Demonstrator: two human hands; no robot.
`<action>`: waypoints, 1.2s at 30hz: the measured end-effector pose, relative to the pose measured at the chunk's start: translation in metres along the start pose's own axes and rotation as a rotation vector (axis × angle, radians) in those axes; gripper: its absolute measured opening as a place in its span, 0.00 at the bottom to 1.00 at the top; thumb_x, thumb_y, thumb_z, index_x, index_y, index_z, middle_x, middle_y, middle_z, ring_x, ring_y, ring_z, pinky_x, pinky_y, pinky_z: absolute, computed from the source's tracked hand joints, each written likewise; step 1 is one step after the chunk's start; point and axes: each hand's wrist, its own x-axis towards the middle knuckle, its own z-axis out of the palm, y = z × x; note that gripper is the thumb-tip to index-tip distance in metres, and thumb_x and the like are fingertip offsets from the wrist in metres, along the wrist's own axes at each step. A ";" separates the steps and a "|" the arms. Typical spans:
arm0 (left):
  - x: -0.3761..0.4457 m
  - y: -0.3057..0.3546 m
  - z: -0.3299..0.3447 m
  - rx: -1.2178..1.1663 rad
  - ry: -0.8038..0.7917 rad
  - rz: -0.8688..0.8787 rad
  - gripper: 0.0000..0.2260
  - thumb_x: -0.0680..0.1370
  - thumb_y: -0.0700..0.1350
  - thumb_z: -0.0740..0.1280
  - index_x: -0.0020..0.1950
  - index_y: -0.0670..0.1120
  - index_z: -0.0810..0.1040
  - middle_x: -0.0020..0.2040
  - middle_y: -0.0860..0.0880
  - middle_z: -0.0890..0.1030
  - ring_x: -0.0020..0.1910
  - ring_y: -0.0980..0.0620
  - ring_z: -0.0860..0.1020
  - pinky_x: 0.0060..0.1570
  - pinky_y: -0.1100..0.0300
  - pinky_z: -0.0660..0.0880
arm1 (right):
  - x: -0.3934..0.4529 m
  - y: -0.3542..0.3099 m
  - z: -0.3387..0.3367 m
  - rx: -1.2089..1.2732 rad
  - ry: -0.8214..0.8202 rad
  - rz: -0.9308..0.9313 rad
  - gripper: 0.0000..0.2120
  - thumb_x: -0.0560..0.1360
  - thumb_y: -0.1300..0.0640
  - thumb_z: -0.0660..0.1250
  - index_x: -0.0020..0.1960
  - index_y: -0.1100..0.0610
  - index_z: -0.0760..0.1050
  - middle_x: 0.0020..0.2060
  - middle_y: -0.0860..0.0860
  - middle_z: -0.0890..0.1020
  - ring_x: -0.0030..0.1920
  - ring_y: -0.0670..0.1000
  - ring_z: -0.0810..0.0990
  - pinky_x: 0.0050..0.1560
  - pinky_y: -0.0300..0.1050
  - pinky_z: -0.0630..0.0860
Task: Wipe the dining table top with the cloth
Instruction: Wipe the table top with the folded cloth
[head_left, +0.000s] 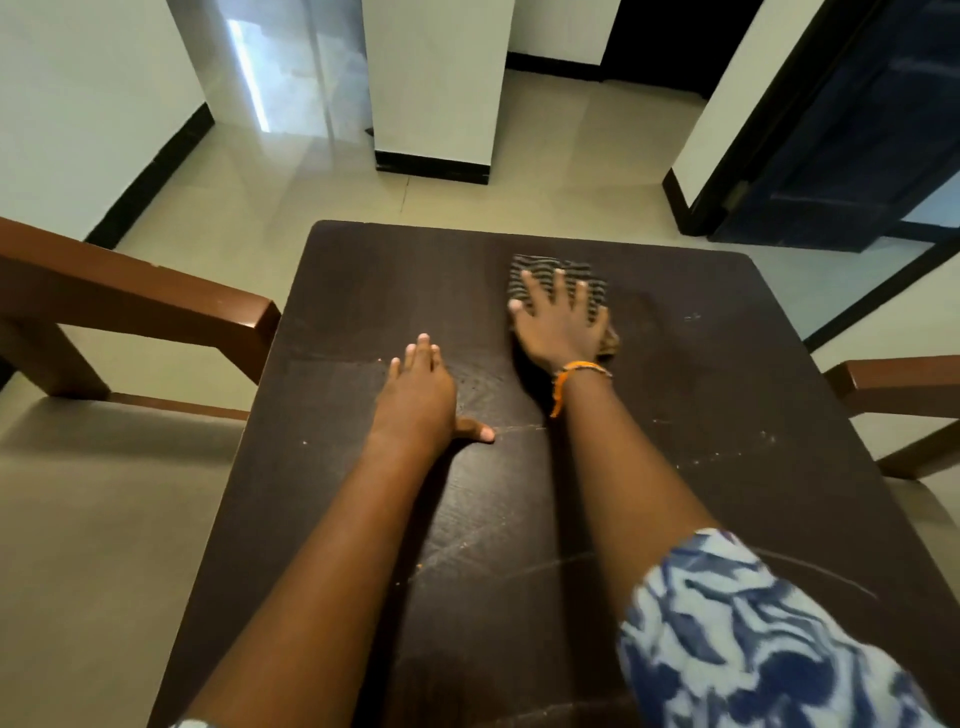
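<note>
A dark brown dining table top (727, 415) fills the middle of the head view, marked with faint scratches and small crumbs. A striped grey cloth (545, 270) lies on its far right part. My right hand (558, 322) presses flat on the cloth with fingers spread; an orange thread band circles that wrist. My left hand (421, 389) rests flat on the bare table top near the middle, fingers together, thumb out to the right, holding nothing.
A brown wooden chair (156, 306) stands at the table's left side, and another chair's arm (893, 379) shows at the right edge. Beyond the table are pale floor tiles, a white pillar (436, 88) and a dark door (857, 130) at the far right.
</note>
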 end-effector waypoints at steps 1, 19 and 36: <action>0.001 0.000 0.000 0.002 -0.002 -0.002 0.53 0.67 0.64 0.69 0.75 0.34 0.44 0.77 0.39 0.45 0.76 0.43 0.46 0.74 0.51 0.46 | -0.002 -0.022 0.008 -0.001 -0.030 -0.077 0.25 0.80 0.40 0.49 0.75 0.39 0.50 0.78 0.48 0.47 0.77 0.55 0.41 0.72 0.62 0.37; 0.040 0.052 0.003 0.079 -0.004 0.098 0.52 0.69 0.70 0.59 0.75 0.37 0.42 0.77 0.42 0.43 0.77 0.46 0.44 0.74 0.48 0.41 | 0.053 0.151 -0.060 -0.076 0.039 0.092 0.24 0.81 0.42 0.47 0.76 0.40 0.49 0.78 0.48 0.49 0.77 0.56 0.46 0.73 0.64 0.41; 0.051 0.054 0.005 0.210 0.047 0.079 0.42 0.74 0.60 0.62 0.76 0.39 0.46 0.77 0.41 0.49 0.76 0.44 0.49 0.73 0.46 0.46 | 0.091 -0.066 0.004 -0.127 -0.234 -0.464 0.26 0.80 0.42 0.49 0.76 0.41 0.47 0.78 0.49 0.44 0.77 0.56 0.40 0.73 0.59 0.36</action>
